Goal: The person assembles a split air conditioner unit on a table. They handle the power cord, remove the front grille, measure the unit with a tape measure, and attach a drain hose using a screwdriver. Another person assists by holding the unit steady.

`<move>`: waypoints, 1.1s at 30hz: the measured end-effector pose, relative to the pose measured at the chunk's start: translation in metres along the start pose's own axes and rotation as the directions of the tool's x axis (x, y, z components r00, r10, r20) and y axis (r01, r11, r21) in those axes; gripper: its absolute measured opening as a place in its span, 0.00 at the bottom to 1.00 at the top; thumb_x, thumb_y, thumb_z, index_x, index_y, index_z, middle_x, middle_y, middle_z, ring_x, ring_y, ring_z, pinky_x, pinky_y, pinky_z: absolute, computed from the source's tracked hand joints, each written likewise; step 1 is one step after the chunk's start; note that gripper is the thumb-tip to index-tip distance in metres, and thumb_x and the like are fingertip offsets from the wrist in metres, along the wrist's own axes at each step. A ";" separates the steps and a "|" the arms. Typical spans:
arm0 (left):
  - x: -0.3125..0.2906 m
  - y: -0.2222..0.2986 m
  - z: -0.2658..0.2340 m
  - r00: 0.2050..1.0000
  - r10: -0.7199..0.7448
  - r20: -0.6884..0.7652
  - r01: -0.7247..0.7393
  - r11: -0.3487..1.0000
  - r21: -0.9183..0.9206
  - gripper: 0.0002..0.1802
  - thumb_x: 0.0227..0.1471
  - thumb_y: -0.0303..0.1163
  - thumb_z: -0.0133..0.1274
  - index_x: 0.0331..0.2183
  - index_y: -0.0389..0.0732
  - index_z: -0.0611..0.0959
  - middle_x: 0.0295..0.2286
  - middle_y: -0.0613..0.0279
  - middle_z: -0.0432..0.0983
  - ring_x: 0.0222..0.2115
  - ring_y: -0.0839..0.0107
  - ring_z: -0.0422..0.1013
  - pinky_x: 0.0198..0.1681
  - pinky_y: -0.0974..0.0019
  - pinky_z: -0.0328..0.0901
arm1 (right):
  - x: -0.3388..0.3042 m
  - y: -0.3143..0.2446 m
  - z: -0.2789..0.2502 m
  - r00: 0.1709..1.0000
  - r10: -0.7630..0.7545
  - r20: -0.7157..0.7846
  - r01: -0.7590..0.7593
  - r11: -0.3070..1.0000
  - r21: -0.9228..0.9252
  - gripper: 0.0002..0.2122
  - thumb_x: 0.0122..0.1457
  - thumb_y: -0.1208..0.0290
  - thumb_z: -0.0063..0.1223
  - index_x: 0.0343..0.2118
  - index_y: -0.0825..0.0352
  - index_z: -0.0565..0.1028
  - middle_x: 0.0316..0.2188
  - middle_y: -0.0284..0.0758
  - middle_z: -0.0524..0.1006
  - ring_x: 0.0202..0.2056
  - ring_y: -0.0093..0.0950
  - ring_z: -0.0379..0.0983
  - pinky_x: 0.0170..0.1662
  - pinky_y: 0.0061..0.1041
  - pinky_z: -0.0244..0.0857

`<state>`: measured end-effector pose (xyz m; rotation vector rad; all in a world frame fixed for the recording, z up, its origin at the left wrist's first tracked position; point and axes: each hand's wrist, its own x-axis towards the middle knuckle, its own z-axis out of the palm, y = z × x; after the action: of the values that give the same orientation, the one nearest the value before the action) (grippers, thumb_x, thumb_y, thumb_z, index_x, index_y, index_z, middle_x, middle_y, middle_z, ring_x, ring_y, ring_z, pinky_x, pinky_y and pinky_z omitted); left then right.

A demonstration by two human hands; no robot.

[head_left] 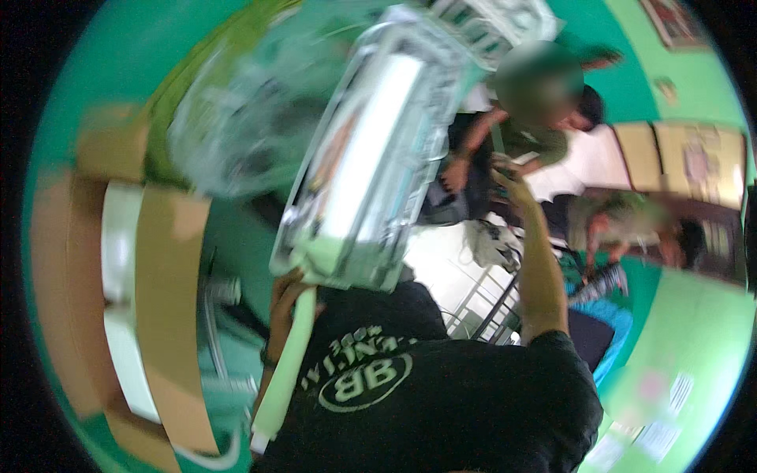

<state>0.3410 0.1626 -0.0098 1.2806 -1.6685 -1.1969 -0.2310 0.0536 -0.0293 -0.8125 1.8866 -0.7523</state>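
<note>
A long open housing, grey-white with a bright white strip, looks like the indoor unit of an air conditioner. It stands tilted in front of me, blurred by motion. My left hand is closed round its lower corner, where a pale green hose comes out and hangs beside my black shirt. My right arm reaches forward, away from the unit. At its end my right hand is closed around something small that I cannot make out, near a co-worker in a dark green shirt.
A crumpled clear plastic sheet lies beyond the unit at left. An open cardboard box stands at left. A white slotted frame is at the top. Another person bends at right, near a black metal rack.
</note>
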 end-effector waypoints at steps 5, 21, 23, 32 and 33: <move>0.015 0.000 -0.002 0.995 0.046 0.089 -0.032 0.986 -0.162 0.24 0.44 0.34 0.69 0.45 0.46 0.83 0.52 0.55 0.70 0.56 0.54 0.65 0.58 0.50 0.62 | -0.023 -0.047 -0.047 0.902 -0.396 0.173 0.421 0.715 -0.557 0.11 0.63 0.68 0.54 0.45 0.66 0.73 0.35 0.38 0.78 0.38 0.26 0.73 0.42 0.28 0.68; 0.007 -0.007 0.003 0.995 0.083 0.062 -0.058 0.942 -0.332 0.23 0.45 0.40 0.68 0.45 0.47 0.84 0.50 0.52 0.74 0.55 0.52 0.68 0.59 0.51 0.62 | -0.190 -0.287 0.312 0.324 0.151 0.934 0.899 -0.356 -0.255 0.13 0.54 0.72 0.51 0.42 0.71 0.75 0.28 0.47 0.78 0.25 0.41 0.79 0.25 0.36 0.73; 0.007 -0.013 0.005 0.993 0.100 0.065 -0.070 0.931 -0.358 0.24 0.46 0.40 0.68 0.46 0.46 0.84 0.51 0.52 0.73 0.55 0.52 0.67 0.59 0.51 0.61 | -0.192 -0.284 0.327 0.325 0.217 0.920 0.882 -0.421 -0.212 0.14 0.54 0.71 0.51 0.42 0.70 0.75 0.29 0.44 0.79 0.27 0.37 0.80 0.26 0.34 0.73; 0.009 -0.015 0.001 0.984 0.160 0.073 -0.120 0.917 -0.381 0.23 0.46 0.31 0.62 0.47 0.45 0.82 0.49 0.49 0.72 0.52 0.50 0.68 0.58 0.51 0.62 | -0.203 -0.286 0.366 0.243 0.392 0.887 0.912 -0.405 -0.071 0.07 0.53 0.71 0.53 0.30 0.69 0.78 0.25 0.38 0.79 0.29 0.30 0.80 0.27 0.28 0.71; 0.008 -0.017 0.003 0.985 0.157 0.072 -0.118 0.916 -0.383 0.23 0.46 0.31 0.62 0.47 0.45 0.81 0.49 0.49 0.72 0.52 0.50 0.68 0.58 0.51 0.62 | -0.205 -0.286 0.368 0.248 0.437 0.864 0.921 -0.383 -0.071 0.07 0.52 0.71 0.54 0.30 0.68 0.78 0.25 0.37 0.79 0.30 0.30 0.80 0.28 0.29 0.71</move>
<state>0.3412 0.1539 -0.0265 0.8631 -1.4759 -1.4318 0.2406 -0.0164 0.1498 -2.5604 0.3189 1.2661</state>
